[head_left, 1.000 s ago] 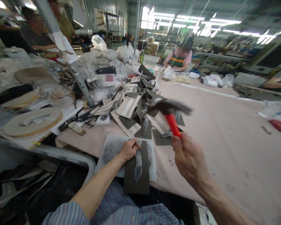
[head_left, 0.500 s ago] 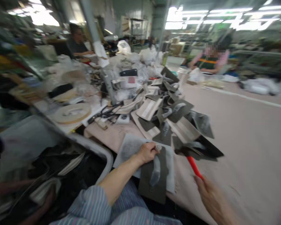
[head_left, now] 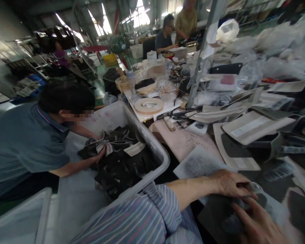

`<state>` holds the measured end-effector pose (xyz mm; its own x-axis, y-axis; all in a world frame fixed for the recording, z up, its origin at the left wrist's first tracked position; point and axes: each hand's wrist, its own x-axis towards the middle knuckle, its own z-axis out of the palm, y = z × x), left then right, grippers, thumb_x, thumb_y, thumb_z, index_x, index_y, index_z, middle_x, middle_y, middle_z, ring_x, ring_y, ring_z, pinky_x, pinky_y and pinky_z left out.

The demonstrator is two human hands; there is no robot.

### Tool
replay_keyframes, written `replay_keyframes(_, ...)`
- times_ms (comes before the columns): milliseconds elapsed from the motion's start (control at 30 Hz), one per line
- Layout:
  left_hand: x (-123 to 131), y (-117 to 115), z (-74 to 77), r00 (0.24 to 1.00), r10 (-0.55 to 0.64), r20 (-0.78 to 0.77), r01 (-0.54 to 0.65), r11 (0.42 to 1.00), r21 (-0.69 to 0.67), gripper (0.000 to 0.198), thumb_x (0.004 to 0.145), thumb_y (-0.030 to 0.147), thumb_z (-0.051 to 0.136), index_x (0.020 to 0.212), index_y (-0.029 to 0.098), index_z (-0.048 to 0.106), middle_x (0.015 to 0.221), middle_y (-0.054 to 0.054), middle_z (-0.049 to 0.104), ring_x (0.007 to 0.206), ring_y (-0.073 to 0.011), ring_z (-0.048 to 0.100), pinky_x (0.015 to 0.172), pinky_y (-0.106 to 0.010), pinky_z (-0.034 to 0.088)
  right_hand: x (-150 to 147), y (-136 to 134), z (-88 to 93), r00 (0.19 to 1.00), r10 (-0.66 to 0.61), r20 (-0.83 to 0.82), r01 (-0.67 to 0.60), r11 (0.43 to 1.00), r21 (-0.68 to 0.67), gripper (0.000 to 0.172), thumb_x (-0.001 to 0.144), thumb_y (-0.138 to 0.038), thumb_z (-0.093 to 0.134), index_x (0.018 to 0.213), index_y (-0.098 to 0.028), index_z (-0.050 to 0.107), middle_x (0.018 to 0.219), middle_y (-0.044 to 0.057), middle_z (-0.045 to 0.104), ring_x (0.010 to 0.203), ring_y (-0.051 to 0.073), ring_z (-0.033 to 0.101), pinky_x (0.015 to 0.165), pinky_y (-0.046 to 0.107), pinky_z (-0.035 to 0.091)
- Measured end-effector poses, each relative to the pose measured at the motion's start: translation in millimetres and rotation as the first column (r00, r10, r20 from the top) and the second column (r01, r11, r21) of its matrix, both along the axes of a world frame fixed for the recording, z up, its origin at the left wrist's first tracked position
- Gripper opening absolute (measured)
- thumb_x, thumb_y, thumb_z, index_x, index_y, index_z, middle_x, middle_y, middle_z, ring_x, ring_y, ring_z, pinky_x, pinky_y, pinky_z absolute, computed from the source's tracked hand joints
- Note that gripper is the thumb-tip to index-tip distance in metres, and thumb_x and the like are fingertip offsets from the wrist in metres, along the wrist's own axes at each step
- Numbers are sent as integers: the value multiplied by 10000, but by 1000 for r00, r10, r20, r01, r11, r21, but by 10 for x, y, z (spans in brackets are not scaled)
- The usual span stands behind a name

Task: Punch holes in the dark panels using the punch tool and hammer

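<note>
A dark flat panel [head_left: 218,215] with a clear plastic-covered piece on it lies at the lower right, partly over a pale speckled sheet [head_left: 193,162]. My left hand [head_left: 228,183] is closed at its upper edge, fingers bent. Just past its fingertips shows a small clear round piece [head_left: 256,187]. My right hand [head_left: 263,220] rests over the panel from the right, its fingers apart and touching the plastic-covered area. The two hands nearly meet, and their undersides are hidden. No red handle shows in this view.
Dark and beige panels [head_left: 256,125] heap up at the right. Pliers-like tools [head_left: 179,113] and a tape roll [head_left: 148,105] lie beyond. Left of me, a co-worker [head_left: 22,142] reaches into a grey bin [head_left: 165,159] of dark pieces. A metal post [head_left: 199,67] rises from the table.
The view has swung left, bringing the co-worker and bin into sight. My right hand has let go of the red-handled tool and come onto the dark panel beside my left hand.
</note>
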<state>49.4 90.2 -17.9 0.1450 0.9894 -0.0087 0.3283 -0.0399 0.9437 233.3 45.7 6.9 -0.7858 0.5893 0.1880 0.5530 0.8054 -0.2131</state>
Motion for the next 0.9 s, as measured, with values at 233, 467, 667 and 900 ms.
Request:
replay_keyframes(233, -157, 51, 548, 706, 582, 404, -474, 812, -341, 151, 747, 218, 787, 733, 127, 666, 759, -123, 716, 689, -198, 650, 637, -314, 509, -312, -16, 554, 935, -169, 312, 89, 963, 254, 74, 766, -178, 501, 744, -210, 564, 795, 103, 622, 582, 225, 586, 555, 353, 381)
replay_keyframes(467, -796, 103, 1106, 716, 406, 568, -518, 854, 43, 249, 758, 343, 744, 874, 137, 665, 809, -47, 728, 786, -196, 686, 744, -285, 534, -658, -83, 1132, 719, -652, 242, 668, 744, 18, 254, 954, -352, 461, 1103, -166, 548, 772, 80, 687, 695, 237, 685, 557, 287, 369)
replay_keyframes(667, -515, -48, 655, 872, 337, 354, -380, 924, 55, 176, 774, 317, 707, 786, 145, 674, 713, 2, 679, 662, -137, 608, 622, -221, 468, -747, -279, 674, 671, -735, 101, 725, 622, -295, 626, 990, -409, 403, 1498, -58, 303, 911, 182, 726, 795, 336, 713, 645, 380, 471)
replay_keyframes(900, -224, -49, 299, 936, 213, 281, -209, 977, -43, 188, 768, 306, 692, 856, 140, 689, 782, -21, 712, 731, -164, 642, 704, -248, 503, -657, -496, 493, 687, -726, 35, 664, 608, -435, 556, 982, -433, 467, 1468, -168, 417, 982, 141, 739, 873, 316, 717, 709, 358, 483)
